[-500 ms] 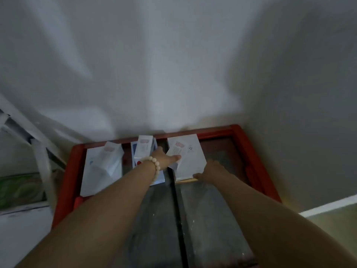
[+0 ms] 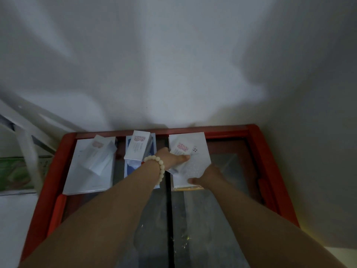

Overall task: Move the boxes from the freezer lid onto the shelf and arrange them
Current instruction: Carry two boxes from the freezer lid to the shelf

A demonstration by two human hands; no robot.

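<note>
Freezer lid [image 2: 228, 130]: L hand [image 2: 170, 157] grips small box [image 2: 182, 148], steadying it. R hand [image 2: 209, 176] grips large box [image 2: 201, 165] edge, prob. lifting both.

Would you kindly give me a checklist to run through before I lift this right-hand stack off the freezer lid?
1. Left hand on the small box: ok, thumb across its top.
2. Right hand on the large white box: ok, thumb pinches its near edge.
3. Small box square on the large one: not ok, it lies askew.
4. Fingers beneath either box: cannot tell, hidden.
5. Room on the shelf: cannot tell, mostly out of view.
</note>
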